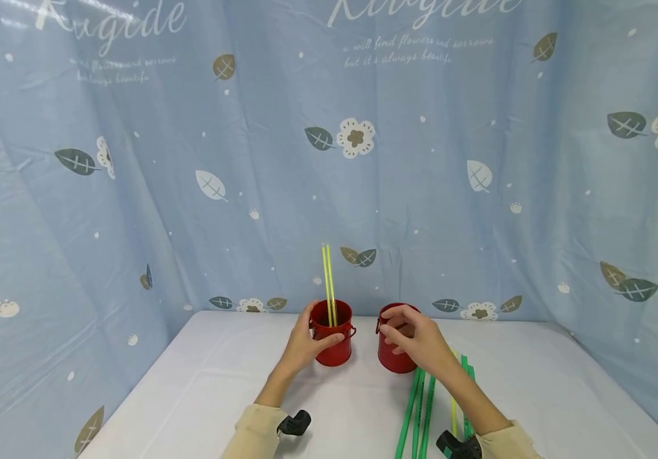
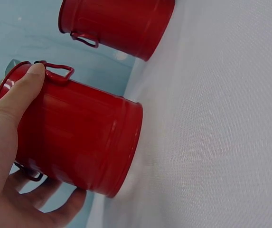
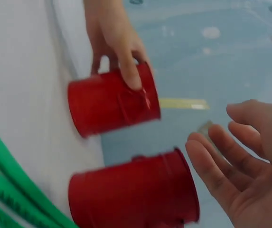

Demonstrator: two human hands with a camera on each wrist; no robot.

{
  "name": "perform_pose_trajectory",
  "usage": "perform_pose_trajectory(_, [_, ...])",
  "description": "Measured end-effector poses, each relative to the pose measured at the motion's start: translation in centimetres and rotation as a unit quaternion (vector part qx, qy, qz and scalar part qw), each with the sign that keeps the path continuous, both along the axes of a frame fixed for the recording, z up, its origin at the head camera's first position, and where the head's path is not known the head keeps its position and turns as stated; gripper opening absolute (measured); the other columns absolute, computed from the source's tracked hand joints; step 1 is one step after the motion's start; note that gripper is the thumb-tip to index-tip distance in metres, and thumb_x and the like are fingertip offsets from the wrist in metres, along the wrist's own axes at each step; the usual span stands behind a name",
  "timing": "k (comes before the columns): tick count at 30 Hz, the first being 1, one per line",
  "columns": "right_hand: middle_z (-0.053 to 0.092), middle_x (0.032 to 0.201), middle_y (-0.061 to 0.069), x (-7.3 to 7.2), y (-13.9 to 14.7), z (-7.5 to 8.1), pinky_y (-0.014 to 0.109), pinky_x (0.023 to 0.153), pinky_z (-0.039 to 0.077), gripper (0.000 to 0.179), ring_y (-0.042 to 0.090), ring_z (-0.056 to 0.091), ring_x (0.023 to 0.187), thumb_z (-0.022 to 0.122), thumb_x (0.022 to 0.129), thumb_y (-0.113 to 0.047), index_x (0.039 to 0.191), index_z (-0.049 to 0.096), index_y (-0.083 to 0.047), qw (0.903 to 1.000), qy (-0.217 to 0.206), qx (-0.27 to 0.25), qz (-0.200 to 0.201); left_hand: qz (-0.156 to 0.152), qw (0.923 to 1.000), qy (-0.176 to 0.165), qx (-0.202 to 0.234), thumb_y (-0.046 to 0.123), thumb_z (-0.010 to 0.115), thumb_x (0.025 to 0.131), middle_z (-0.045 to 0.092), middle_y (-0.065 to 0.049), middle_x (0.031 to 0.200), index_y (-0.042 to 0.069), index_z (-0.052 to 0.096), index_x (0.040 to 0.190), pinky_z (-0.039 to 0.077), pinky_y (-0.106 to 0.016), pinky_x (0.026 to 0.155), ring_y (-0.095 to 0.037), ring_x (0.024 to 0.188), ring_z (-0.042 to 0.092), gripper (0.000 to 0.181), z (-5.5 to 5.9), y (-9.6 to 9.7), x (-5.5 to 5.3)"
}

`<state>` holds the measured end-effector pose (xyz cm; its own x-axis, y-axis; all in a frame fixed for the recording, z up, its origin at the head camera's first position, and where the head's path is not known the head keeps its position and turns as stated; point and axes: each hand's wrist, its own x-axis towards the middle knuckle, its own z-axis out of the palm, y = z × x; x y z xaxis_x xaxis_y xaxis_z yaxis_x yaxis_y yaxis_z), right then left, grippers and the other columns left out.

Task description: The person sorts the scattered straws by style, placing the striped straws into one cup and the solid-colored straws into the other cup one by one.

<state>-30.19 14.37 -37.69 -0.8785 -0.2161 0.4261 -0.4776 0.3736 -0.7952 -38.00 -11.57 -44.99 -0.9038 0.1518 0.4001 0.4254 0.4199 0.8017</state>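
My left hand [image 1: 304,344] holds the left red metal bucket [image 1: 333,354] around its upper part. In the left wrist view the thumb lies by the rim and side handle of that bucket [image 2: 79,133], fingers round the other side. Two thin yellow sticks [image 1: 329,280] stand in it, leaning slightly. Over the second red bucket [image 1: 394,357] is my right hand [image 1: 421,338], partly hiding its mouth. The right wrist view shows that hand [image 3: 249,166] with loosely bent fingers and nothing between them, apart from the bucket [image 3: 131,192].
Several green sticks [image 1: 417,414] lie on the white tabletop [image 1: 214,376] in front of the right bucket and under the right forearm. A yellow stick [image 1: 453,411] lies among them. Behind the table hangs a blue patterned curtain [image 1: 283,191].
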Motion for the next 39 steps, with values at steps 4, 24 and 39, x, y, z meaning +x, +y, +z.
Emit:
perform_pose_trajectory(4, [0.063, 0.093, 0.015, 0.3, 2.5, 0.2, 0.029, 0.058, 0.055, 0.031, 0.026, 0.064, 0.072, 0.063, 0.084, -0.025, 0.111, 0.055, -0.012, 0.9998, -0.017, 0.005, 0.004, 0.003, 1.0000, 0.000, -0.001, 0.047, 0.075, 0.067, 0.043, -0.001, 0.133, 0.018, 0.025, 0.142, 0.047, -0.040, 0.089, -0.020, 0.111, 0.048, 0.095, 0.2, 0.0, 0.0])
perform_pose_trajectory(24, [0.062, 0.097, 0.015, -1.0, 9.0, 0.1, 0.030, 0.059, 0.055, 0.042, 0.016, 0.064, 0.068, 0.060, 0.086, -0.033, 0.116, 0.053, -0.005, 0.9844, -0.125, 0.103, -0.069, 0.002, 1.0000, -0.003, 0.001, 0.046, 0.075, 0.069, 0.042, -0.007, 0.135, 0.025, 0.024, 0.141, 0.048, -0.043, 0.087, -0.027, 0.114, 0.047, 0.091, 0.4, 0.1, 0.1])
perform_pose_trajectory(39, [0.063, 0.101, 0.019, -2.1, 10.2, -3.1, 0.035, 0.062, 0.055, 0.048, 0.020, 0.063, 0.071, 0.063, 0.084, -0.030, 0.117, 0.050, 0.002, 0.9495, -0.229, 0.177, -0.122, 0.004, 1.0000, -0.006, -0.005, 0.051, 0.074, 0.067, 0.042, -0.002, 0.134, 0.018, 0.024, 0.143, 0.050, -0.040, 0.084, -0.022, 0.112, 0.047, 0.097, -0.1, 0.3, -0.2])
